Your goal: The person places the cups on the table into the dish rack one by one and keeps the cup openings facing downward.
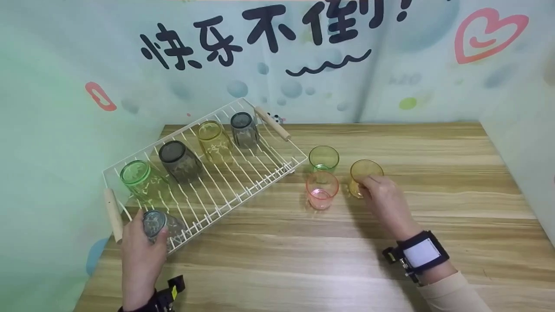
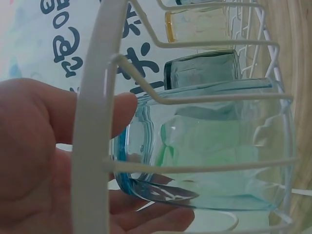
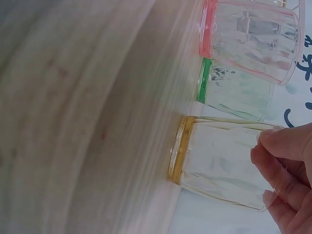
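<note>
In the head view, my left hand [image 1: 143, 255] holds a blue glass [image 2: 209, 146] near its base, thumb on one side and fingers on the other. This glass sits upside down in the near left corner of a white wire rack [image 1: 237, 200]. My right hand [image 1: 387, 203] pinches the rim of a yellow glass [image 3: 222, 163] between thumb and fingers. The yellow glass is upright at the wooden table, its base close to the surface. Left of it stand a pink glass [image 1: 321, 193] and a green glass [image 1: 324, 157], both upright.
Upside down in the rack are a green glass [image 1: 145, 182], a dark grey glass [image 1: 180, 162], an amber glass [image 1: 214, 141] and a smaller grey glass [image 1: 244, 130]. Wooden handles [image 1: 272, 123] cap the rack's ends. A printed cloth [image 1: 321, 99] hangs behind the table [image 1: 329, 260].
</note>
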A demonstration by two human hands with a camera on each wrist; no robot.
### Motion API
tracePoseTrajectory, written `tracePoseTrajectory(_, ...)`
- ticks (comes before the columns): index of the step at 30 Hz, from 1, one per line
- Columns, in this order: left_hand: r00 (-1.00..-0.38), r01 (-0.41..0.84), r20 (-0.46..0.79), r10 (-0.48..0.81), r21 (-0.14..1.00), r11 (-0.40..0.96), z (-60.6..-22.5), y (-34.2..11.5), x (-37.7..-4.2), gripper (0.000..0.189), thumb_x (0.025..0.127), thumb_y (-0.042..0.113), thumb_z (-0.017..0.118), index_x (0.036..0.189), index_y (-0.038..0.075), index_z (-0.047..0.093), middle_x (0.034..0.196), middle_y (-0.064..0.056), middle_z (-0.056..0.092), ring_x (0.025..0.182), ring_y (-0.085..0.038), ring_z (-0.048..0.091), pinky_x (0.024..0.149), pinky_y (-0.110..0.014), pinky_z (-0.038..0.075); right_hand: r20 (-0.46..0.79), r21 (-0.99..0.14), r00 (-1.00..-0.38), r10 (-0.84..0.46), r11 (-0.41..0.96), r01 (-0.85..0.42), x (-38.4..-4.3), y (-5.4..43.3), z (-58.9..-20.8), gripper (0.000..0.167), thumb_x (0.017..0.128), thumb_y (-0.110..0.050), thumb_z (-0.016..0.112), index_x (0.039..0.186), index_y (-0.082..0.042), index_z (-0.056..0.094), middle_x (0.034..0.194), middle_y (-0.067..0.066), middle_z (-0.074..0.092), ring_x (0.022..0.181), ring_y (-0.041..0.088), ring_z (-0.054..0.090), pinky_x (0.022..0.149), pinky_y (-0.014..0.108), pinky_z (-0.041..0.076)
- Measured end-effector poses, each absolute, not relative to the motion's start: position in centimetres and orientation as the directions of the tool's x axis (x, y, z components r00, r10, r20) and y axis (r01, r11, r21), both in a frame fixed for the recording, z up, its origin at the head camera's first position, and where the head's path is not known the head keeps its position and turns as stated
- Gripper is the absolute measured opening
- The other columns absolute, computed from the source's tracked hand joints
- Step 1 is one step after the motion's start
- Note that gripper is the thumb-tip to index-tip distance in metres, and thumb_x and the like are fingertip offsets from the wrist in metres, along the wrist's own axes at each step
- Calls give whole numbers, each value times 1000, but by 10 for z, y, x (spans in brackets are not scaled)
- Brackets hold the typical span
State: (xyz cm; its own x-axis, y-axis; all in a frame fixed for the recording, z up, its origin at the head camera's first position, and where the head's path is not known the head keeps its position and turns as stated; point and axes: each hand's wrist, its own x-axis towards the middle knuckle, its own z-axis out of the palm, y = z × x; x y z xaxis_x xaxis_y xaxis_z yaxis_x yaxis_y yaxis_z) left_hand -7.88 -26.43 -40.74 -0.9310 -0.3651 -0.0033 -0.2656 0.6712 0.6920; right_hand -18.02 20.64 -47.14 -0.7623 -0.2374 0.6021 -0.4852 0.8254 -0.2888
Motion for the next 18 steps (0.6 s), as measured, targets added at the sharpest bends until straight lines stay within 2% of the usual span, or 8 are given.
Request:
tracePoseTrajectory(11,-926,-290,-20,-376,674,679,-407,-265,-79,75,95,12,58,152,-8,13,153,-38,21,141,-54,24,117,-67,20,581,-322,-779,-236,813,-486,-179,208,-471,27,77,8,75,103,0,72,90,16,73,79,29,68,74,38,61)
tracePoseTrajectory(18,-926,-301,-34,-377,669,679,-407,-263,-81,77,96,16,57,154,-5,11,158,-35,12,143,-54,20,117,-68,19,603,-306,-762,-237,813,-495,-179,208,-469,26,77,7,74,102,0,72,91,16,73,81,30,68,77,40,60)
